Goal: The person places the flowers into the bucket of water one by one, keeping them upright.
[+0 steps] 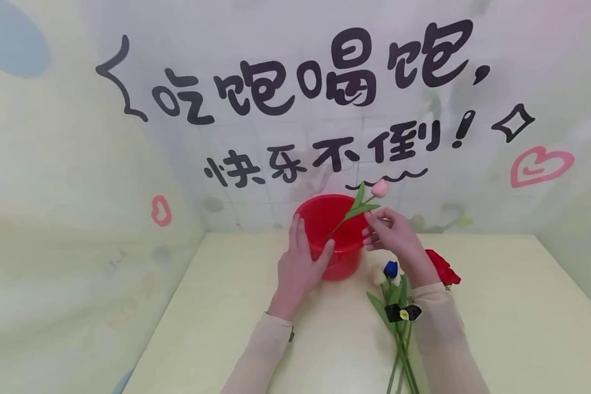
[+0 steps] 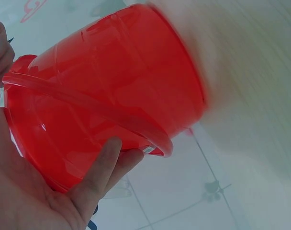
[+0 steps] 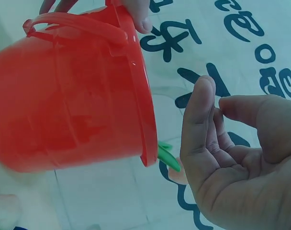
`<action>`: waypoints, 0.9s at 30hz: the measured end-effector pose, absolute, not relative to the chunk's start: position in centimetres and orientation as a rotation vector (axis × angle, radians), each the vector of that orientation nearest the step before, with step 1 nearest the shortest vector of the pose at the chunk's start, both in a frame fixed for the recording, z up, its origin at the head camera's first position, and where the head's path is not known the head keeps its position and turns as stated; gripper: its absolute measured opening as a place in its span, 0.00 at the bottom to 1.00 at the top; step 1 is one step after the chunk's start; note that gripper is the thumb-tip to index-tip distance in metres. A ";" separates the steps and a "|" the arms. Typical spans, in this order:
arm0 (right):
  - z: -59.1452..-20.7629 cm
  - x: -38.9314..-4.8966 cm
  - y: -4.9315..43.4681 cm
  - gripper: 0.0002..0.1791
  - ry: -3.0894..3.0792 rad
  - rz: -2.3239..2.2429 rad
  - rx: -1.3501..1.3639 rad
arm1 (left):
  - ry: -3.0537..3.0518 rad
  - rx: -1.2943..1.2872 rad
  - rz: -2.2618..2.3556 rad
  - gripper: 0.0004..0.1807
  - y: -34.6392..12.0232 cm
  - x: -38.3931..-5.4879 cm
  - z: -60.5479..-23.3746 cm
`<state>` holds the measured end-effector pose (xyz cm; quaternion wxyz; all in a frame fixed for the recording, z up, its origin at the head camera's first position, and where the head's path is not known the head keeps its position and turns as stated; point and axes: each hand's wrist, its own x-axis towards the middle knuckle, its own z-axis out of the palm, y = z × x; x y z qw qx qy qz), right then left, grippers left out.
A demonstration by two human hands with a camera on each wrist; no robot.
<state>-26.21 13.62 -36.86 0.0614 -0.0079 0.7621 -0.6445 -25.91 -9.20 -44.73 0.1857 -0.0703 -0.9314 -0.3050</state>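
Observation:
A red plastic bucket (image 1: 339,262) stands upright on the table against the wall. My left hand (image 1: 299,268) holds its left side, thumb at the rim and fingers along the outer wall; in the left wrist view two fingers lie below the red handle (image 2: 102,108). A pink tulip (image 1: 380,189) with green leaves leans inside, its stem down in the bucket and its bloom past the far right rim. My right hand (image 1: 394,232) is beside the right rim, close to the leaves. The right wrist view shows its thumb and fingers loosely bent around nothing.
On the table by my right forearm lies a bunch of artificial flowers (image 1: 396,328) with blue, pale and black blooms and long green stems. A red flower (image 1: 442,269) sits partly behind the right wrist. The printed wall (image 1: 276,213) rises directly behind the bucket.

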 end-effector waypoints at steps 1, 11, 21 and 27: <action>-36.8 -26.1 13.7 0.21 2.306 -1.954 -0.022 | -2.622 -0.195 -0.863 0.57 -9.2 -26.0 -44.7; -38.0 -25.1 14.8 0.22 2.304 -1.933 -0.005 | -2.643 -0.179 -0.841 0.57 -9.5 -26.4 -44.8; -39.5 -23.5 16.0 0.22 2.324 -1.897 0.025 | -2.632 -0.178 -0.843 0.57 -9.4 -26.6 -44.8; -40.9 -21.8 17.6 0.23 2.373 -1.809 0.039 | -2.651 -0.181 -0.848 0.58 -9.2 -26.4 -44.8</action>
